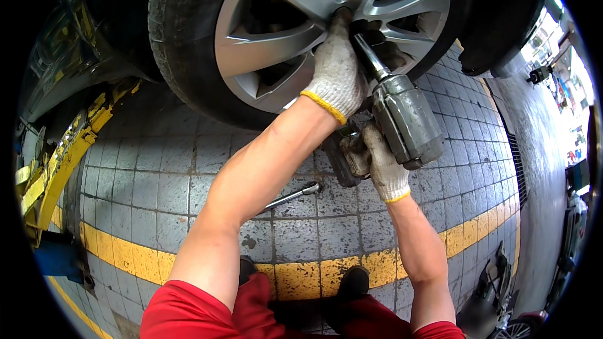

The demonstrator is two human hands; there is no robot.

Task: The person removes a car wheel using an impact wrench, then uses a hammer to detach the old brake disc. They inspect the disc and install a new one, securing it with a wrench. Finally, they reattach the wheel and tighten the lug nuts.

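Note:
My right hand (382, 160), in a white knitted glove with a yellow cuff, is wrapped round the handle of a grey impact wrench (408, 116). The wrench's shiny shaft (372, 56) points up toward the middle of a silver alloy wheel (276, 50). Against the wheel's centre is my left hand (339, 66), in a matching glove with dark, soiled fingers. Those fingers are bent in beside the shaft's tip, and what they grip is hidden. A dark battery-like block (342, 162) sits at the base of the wrench handle.
A long-handled metal ratchet or wrench (292, 196) lies on the grey tiled floor (169, 182) below my left forearm. At left stands a yellow lift arm (66, 157). A yellow floor stripe (301, 279) runs by my shoes. A drain grate (516, 157) is at right.

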